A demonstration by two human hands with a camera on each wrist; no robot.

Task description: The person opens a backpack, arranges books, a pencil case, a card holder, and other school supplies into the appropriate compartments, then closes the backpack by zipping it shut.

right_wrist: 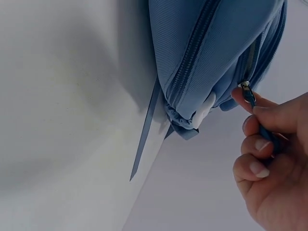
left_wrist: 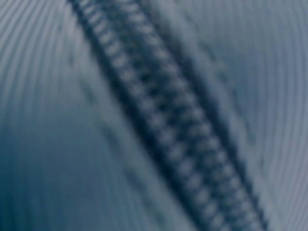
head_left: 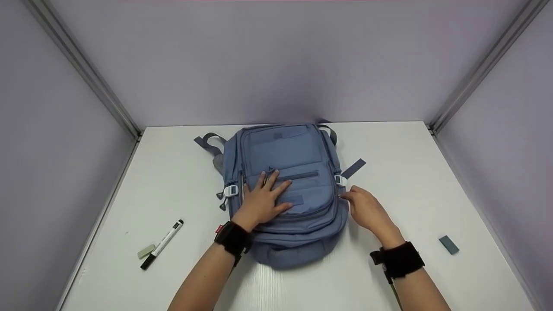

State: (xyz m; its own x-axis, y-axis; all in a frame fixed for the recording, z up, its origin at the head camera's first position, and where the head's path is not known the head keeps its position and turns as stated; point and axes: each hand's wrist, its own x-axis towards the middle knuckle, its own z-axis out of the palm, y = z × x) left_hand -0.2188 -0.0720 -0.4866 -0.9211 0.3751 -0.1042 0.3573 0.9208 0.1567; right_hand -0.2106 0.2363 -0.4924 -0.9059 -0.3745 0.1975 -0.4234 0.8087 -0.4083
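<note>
A blue backpack lies on the white table with its front pocket side up. My left hand rests on its front panel with the fingers spread. Up close in the left wrist view runs a zipper across the blue fabric, blurred. At the bag's right side, my right hand pinches a zipper pull between thumb and forefinger. The other fingers curl around its dark cord, as the right wrist view shows. Near that hand sits a white side buckle with a loose strap end.
To the left lie a white marker with black ends and a small pale-green block touching it. A dark teal block lies at the right. Grey panels enclose the table at the back and sides.
</note>
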